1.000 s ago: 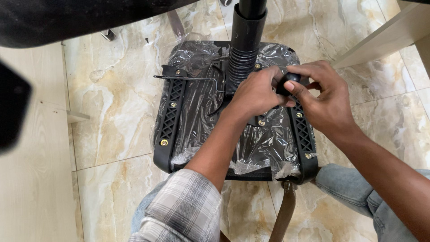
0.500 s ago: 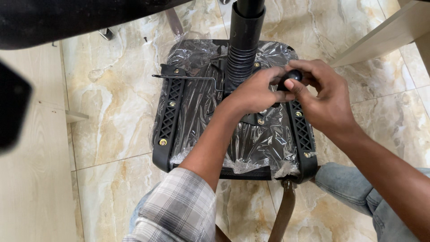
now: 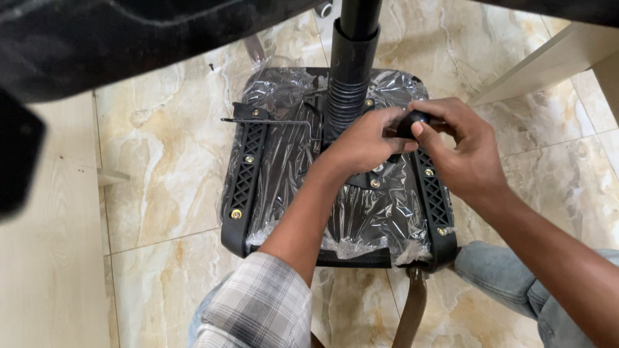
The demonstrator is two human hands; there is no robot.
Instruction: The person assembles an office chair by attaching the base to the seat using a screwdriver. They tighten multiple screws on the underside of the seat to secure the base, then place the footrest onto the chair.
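Marble-tile floor [image 3: 161, 148], pale wood panels left and upper right. Upturned black chair seat [image 3: 335, 212] lies on it, underside up, wrapped in clear plastic film [image 3: 284, 148] that is torn along the near edge. Flat on the floor looks like the stable way to get at the underside hardware.

Gas-lift column [image 3: 351, 71] with ribbed bellows stands up from the seat's centre and runs out of frame at the top.

Two black lattice brackets, left bracket [image 3: 245, 174] and right bracket [image 3: 433, 193], are bolted along the seat sides with brass-coloured bolts. Thin metal lever rod [image 3: 271, 120] runs from the left bracket toward the column.

Left hand [image 3: 364, 145] is curled, fingers closed on the mechanism just right of the column, probably steadying it; what exactly it grips is hidden. Right hand [image 3: 461, 151] is closed round the black knob [image 3: 412, 122], thumb and fingertips pinching it, likely for turning. Knob sits above the right bracket's far end, between both hands.

Knees in jeans flank the seat's near edge.
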